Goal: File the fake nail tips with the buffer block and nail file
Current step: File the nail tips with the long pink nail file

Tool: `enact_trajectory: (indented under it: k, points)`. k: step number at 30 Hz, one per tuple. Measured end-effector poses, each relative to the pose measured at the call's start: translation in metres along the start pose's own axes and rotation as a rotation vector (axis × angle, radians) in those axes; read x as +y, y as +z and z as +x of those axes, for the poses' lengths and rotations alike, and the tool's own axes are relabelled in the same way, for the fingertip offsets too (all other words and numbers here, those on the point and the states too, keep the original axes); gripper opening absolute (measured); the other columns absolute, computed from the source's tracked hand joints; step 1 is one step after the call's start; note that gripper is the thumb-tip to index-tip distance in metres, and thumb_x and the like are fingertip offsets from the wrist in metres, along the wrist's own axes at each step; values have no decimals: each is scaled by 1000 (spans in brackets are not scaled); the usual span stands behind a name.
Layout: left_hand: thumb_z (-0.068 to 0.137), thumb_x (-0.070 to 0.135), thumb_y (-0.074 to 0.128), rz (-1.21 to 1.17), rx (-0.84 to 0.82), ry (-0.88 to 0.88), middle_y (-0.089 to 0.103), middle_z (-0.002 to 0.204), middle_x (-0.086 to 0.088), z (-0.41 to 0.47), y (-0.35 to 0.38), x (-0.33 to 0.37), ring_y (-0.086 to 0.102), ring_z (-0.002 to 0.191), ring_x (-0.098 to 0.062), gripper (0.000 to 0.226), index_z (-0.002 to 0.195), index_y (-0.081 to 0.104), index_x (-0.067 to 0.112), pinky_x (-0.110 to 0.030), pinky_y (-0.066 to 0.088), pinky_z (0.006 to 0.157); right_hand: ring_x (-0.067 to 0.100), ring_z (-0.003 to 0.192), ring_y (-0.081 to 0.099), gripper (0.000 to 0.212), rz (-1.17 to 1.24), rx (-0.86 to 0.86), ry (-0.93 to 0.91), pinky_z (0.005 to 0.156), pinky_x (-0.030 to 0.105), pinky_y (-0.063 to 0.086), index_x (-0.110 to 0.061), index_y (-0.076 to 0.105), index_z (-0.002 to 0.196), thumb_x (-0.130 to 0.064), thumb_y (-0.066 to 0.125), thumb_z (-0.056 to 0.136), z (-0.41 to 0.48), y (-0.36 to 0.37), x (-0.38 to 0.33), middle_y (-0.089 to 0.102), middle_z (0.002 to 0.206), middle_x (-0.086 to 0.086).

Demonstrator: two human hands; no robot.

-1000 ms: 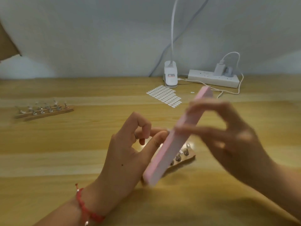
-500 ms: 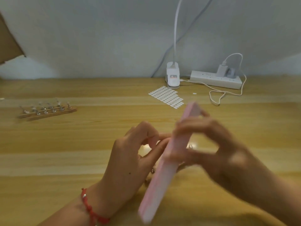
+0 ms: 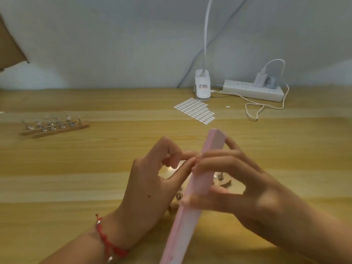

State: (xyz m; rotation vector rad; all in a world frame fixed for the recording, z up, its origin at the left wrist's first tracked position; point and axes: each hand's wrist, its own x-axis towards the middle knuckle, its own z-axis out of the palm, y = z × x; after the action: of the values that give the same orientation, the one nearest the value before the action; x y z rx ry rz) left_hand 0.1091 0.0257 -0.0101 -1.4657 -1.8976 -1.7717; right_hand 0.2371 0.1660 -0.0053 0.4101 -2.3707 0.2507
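Fake nail tip held to the pink buffer block (image 3: 202, 181), low over the counter (image 3: 76, 178).
Our right hand (image 3: 247, 191) grips the block mid-length; our left hand (image 3: 150, 187) pinches the tip, hidden against its side. We judge short, light strokes with a steady pinch file it best.

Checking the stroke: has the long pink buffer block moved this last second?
Yes. The long pink buffer block slid toward the person; its far end, earlier level with the white sticker sheet, now lies nearer.

Clip lamp (image 3: 202, 86), power strip (image 3: 251, 91), perhaps adhesive tabs (image 3: 196, 111).
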Motion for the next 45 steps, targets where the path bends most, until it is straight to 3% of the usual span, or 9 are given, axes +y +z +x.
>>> enact_trajectory:
  k: [4, 8, 16, 22, 28, 33, 38, 42, 45]
  points:
    - [83, 20, 73, -29, 3, -26, 73, 83, 9, 1, 0, -2, 68, 85, 5, 38, 75, 36, 23, -8, 45, 70, 18, 113, 53, 40, -87, 254, 303, 107, 26, 38, -19, 63, 120, 9, 63, 90, 2, -22, 49, 53, 118, 9]
    - [87, 26, 67, -76, -38, -60, 74, 88, 19, 3, 1, -4, 67, 90, -2, 35, 82, 32, 25, -15, 43, 80, 12, 114, 50, 43, -133, 401, 539, 103, 13, 36, -22, 63, 122, 4, 66, 88, -12, -46, 78, 51, 119, 0]
    - [77, 23, 76, -202, 0, -228, 75, 86, 6, 8, -3, -5, 68, 96, -21, 44, 82, 32, 23, -52, 42, 96, 26, 117, 52, 39, -69, 259, 331, 110, 21, 37, -18, 56, 122, -1, 64, 88, -10, -26, 52, 53, 120, 11]
    - [65, 22, 76, -342, 3, -320, 76, 78, 3, 11, -3, 4, 73, 84, -10, 46, 76, 33, 13, -14, 50, 75, 24, 129, 45, 50, -199, 150, 72, 108, 61, 37, -31, 61, 124, 4, 62, 87, -7, -13, 35, 46, 127, 8]
    - [64, 25, 75, -441, -67, -374, 76, 81, -3, 13, -3, 9, 73, 86, -17, 46, 74, 31, 14, -35, 54, 85, 32, 122, 49, 40, -290, 209, 97, 107, 62, 37, -16, 61, 119, 9, 61, 87, -6, -24, 44, 47, 123, 12]
    - [68, 7, 70, -596, -146, -450, 76, 85, -11, 14, -5, 6, 73, 83, -18, 41, 77, 30, 12, -19, 53, 72, 34, 121, 50, 41, -309, 175, 106, 104, 64, 38, -15, 62, 118, 11, 62, 86, -6, -25, 43, 47, 123, 11]
    - [64, 5, 72, -616, -82, -493, 76, 80, -10, 16, -7, 3, 73, 79, -14, 43, 76, 31, 14, -17, 53, 70, 26, 125, 48, 42, -232, 140, 55, 108, 64, 36, -32, 68, 118, -1, 60, 91, -6, -28, 41, 47, 123, 9]
    - [60, 7, 73, -647, -101, -512, 75, 74, -7, 16, -6, 4, 72, 72, -12, 48, 77, 29, 15, -17, 53, 68, 19, 127, 47, 37, -217, 70, -70, 116, 60, 27, -32, 67, 122, -8, 58, 96, -3, -20, 31, 48, 124, 7]
    - [60, 6, 72, -665, -161, -507, 75, 72, -8, 16, -5, 6, 72, 70, -11, 46, 76, 29, 13, -16, 53, 66, 29, 123, 50, 38, -265, 149, 24, 111, 64, 31, -27, 68, 118, 0, 59, 94, 2, -32, 39, 47, 121, 10]
